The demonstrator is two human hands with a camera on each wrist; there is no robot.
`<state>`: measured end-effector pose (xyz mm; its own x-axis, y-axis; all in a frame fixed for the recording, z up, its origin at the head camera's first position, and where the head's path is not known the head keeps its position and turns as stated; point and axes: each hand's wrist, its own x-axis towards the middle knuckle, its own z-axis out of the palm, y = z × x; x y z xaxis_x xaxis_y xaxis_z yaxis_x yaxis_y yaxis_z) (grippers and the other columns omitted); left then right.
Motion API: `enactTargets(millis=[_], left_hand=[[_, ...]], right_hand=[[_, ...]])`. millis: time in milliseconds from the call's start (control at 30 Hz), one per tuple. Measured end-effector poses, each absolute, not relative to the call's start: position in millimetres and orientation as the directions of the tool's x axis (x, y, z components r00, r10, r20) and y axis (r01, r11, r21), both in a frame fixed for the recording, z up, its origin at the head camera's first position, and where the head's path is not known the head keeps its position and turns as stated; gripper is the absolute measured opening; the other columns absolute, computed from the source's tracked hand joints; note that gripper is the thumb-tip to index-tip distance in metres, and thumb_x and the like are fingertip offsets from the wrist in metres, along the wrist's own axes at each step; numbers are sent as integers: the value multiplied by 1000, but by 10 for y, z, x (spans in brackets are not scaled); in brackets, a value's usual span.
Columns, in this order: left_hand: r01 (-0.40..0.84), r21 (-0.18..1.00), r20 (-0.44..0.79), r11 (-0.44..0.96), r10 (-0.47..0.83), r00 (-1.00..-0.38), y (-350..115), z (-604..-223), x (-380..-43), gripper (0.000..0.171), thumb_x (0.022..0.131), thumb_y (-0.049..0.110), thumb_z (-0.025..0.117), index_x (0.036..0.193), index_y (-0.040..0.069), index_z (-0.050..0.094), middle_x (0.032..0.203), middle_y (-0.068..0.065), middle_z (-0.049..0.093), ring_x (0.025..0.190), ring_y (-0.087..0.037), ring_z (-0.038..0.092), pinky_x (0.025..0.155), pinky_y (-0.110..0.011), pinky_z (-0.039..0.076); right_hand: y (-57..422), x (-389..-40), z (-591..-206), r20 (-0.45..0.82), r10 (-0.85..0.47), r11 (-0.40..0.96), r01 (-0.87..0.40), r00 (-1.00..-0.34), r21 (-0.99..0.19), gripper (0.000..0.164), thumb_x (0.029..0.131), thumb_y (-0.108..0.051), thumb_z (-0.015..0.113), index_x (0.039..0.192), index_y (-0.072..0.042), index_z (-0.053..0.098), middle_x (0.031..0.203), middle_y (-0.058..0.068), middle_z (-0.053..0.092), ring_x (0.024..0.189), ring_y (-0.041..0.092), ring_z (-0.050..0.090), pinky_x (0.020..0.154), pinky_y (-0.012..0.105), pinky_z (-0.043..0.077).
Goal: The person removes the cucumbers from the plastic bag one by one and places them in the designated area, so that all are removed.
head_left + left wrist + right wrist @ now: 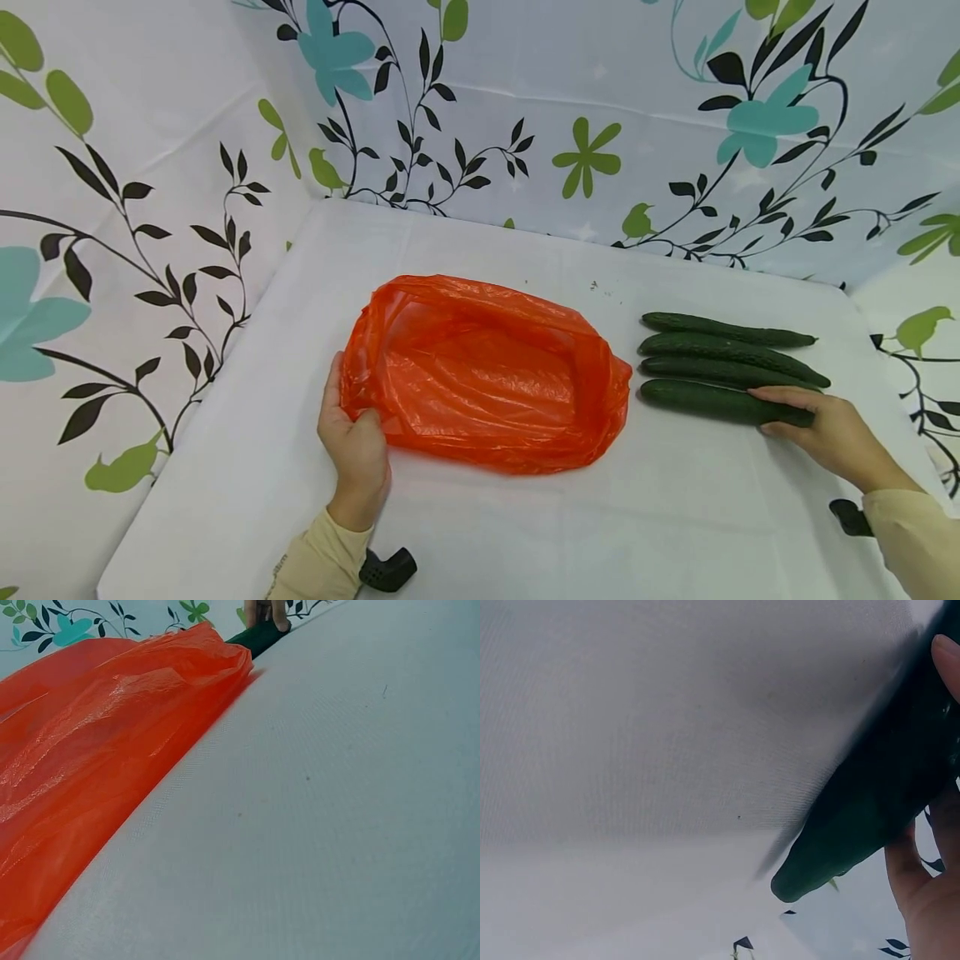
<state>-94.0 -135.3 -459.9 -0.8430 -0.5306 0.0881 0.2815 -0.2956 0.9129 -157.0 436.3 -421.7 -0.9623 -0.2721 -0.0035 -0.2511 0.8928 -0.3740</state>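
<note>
A red plastic bag [480, 375] lies on the table with its mouth spread wide. My left hand [358, 450] grips the bag's left edge, thumb over the near rim; the fingers behind the plastic are partly hidden. Right of the bag, several dark green cucumbers lie side by side. The nearest cucumber [697, 400] is pinched near its right end between the thumb and fingers of my right hand [832, 433]. In the right wrist view this cucumber [870, 802] runs up to the right, fingers on both sides. The left wrist view shows the bag's side [112, 735].
The other cucumbers [727, 354] lie just beyond the held one. A white cloth [600, 533] covers the table, and a leaf-patterned curtain [510, 108] hangs behind it. Black devices [388, 571] sit at both wrists. Small dark specks [596, 287] show on the cloth beyond the bag.
</note>
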Motion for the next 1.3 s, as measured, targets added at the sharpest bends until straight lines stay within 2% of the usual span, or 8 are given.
enactTargets(millis=[233, 567, 833, 933, 1100, 1200, 1300], left_hand=[[267, 918, 85, -292, -515, -853, -1325, -4611, -949, 82, 87, -25, 31, 160, 14, 29, 156, 3, 37, 139, -22, 40, 107, -39, 43], [239, 932, 77, -273, -495, -866, -1324, -4625, -955, 83, 86, -26, 35, 161, 10, 25, 156, 3, 38, 137, -24, 44, 106, -39, 45], [152, 961, 36, -232, -439, -898, -1349, -4603, -938, 91, 87, -22, 48, 161, 23, 23, 154, 7, 37, 134, -30, 45, 100, -39, 50], [130, 963, 19, -236, -422, -906, -1367, -4566, -920, 92, 87, -20, 51, 161, 25, 22, 155, 7, 36, 133, -33, 44, 99, -39, 51], [181, 953, 60, -244, -431, -900, -1469, -4456, -917, 86, 88, -17, 47, 162, 14, 18, 160, 4, 30, 143, -25, 34, 105, -30, 46], [243, 939, 111, -243, -453, -884, -1575, -4351, -939, 78, 89, -15, 41, 161, 4, 18, 163, -2, 28, 149, -21, 26, 113, -28, 34], [305, 924, 167, -230, -475, -864, -1698, -4218, -982, 72, 89, -13, 37, 159, 0, 21, 163, -6, 29, 151, -21, 23, 119, -31, 25]], right_hand=[[4359, -1576, -4222, 0, -276, 899, -258, -961, -354, 55, 74, -8, 87, 127, -10, 70, 128, 26, 61, 119, 56, 50, 88, 70, 42], [4295, -1541, -4176, -3, -222, 933, -212, -975, -292, 50, 74, -16, 89, 120, -8, 71, 127, 29, 60, 115, 60, 49, 86, 73, 40], [4257, -1547, -4128, 27, -174, 956, -176, -984, -233, 48, 72, -20, 90, 115, -7, 73, 125, 31, 61, 111, 61, 51, 83, 75, 41], [4240, -1538, -4122, 32, -168, 958, -171, -985, -229, 47, 72, -21, 90, 114, -7, 73, 125, 31, 61, 110, 62, 51, 82, 74, 42], [4217, -1534, -4101, 44, -179, 958, -184, -983, -220, 46, 72, -19, 90, 113, -6, 73, 124, 31, 61, 109, 61, 52, 81, 74, 42], [4200, -1543, -4061, 50, -191, 956, -198, -980, -217, 44, 73, -18, 89, 112, -6, 74, 123, 30, 62, 109, 59, 53, 82, 73, 42], [4167, -1555, -4011, 45, -201, 952, -206, -978, -225, 42, 76, -19, 88, 112, -5, 74, 123, 29, 63, 111, 57, 53, 84, 72, 42]])
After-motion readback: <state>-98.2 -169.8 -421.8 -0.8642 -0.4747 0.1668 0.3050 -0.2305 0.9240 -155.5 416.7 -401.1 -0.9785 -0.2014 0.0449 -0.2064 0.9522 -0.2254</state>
